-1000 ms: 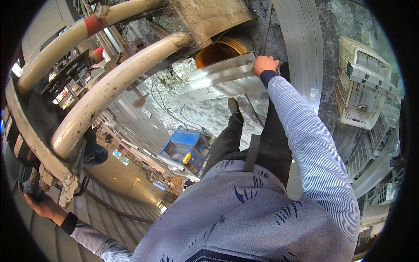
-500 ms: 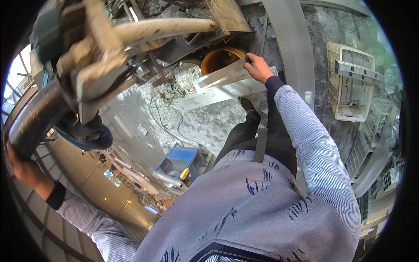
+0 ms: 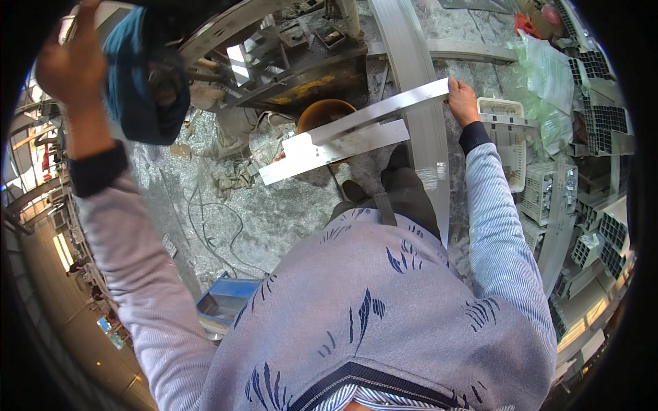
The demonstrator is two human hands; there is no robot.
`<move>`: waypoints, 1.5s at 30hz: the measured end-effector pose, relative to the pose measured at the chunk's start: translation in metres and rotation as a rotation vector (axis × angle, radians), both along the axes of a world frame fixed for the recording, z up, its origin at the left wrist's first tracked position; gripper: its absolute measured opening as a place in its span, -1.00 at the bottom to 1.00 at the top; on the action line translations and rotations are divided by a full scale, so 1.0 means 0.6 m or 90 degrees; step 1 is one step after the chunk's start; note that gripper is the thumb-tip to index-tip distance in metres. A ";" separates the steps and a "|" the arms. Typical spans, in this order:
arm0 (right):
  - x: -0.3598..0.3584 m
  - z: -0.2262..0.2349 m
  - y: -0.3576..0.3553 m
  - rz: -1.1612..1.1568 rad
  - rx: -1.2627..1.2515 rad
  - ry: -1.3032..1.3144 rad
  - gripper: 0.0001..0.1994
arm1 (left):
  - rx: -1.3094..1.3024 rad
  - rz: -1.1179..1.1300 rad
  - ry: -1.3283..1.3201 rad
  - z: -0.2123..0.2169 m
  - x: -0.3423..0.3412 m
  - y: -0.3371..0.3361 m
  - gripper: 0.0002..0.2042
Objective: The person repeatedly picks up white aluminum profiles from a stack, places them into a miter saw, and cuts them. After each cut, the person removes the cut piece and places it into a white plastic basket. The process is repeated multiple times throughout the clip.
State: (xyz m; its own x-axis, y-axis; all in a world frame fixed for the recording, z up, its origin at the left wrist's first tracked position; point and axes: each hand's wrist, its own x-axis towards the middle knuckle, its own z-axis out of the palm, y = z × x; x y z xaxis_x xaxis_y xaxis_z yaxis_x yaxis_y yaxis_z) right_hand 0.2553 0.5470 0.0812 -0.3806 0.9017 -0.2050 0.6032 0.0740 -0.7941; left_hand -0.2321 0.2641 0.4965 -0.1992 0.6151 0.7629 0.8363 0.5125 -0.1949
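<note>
My right hand (image 3: 463,101) is closed on the right end of a long, flat silver metal strip (image 3: 384,108). The strip slants down to the left, in front of an orange round tub (image 3: 321,113). A second pale metal strip (image 3: 370,140) lies just below it, partly overlapped at its left. My left hand (image 3: 72,72) is raised at the far upper left, somewhat blurred, with fingers stretched upward and apart; nothing shows in it. Beside it is a dark machine part with a blue rounded cover (image 3: 127,75).
A long grey metal profile (image 3: 404,55) runs front to back right of the tub. Cream plastic crates (image 3: 510,154) and stacked metal sections (image 3: 613,233) stand at the right. A thin cable (image 3: 236,229) coils on the floor near a blue bin (image 3: 229,298).
My left hand has come off the dark curved machine part and moved up. My right hand has shifted right with the metal strip, so more of the strip shows. The view has turned.
</note>
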 end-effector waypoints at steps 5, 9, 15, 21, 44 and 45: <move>0.019 0.050 -0.060 0.049 -0.172 0.150 -0.52 | -0.186 -0.289 -0.582 -0.248 0.262 -0.136 -0.60; -0.019 0.052 -0.141 0.032 -0.311 0.281 -0.56 | -0.467 -0.112 -0.878 -0.411 0.362 -0.260 -0.11; -0.128 0.032 -0.229 0.005 -0.379 0.268 -0.56 | -0.470 0.019 -0.979 -0.532 0.426 -0.433 -0.37; -0.258 0.001 -0.308 0.123 -0.586 0.277 -0.45 | -0.255 0.184 -1.015 -0.577 0.506 -0.444 -0.44; -0.398 -0.017 -0.285 0.316 -0.552 0.230 -0.54 | 0.017 0.287 -1.127 -0.703 0.637 -0.263 -0.58; -0.402 -0.016 -0.283 0.337 -0.542 0.247 -0.54 | 0.018 0.298 -1.127 -0.703 0.632 -0.258 -0.59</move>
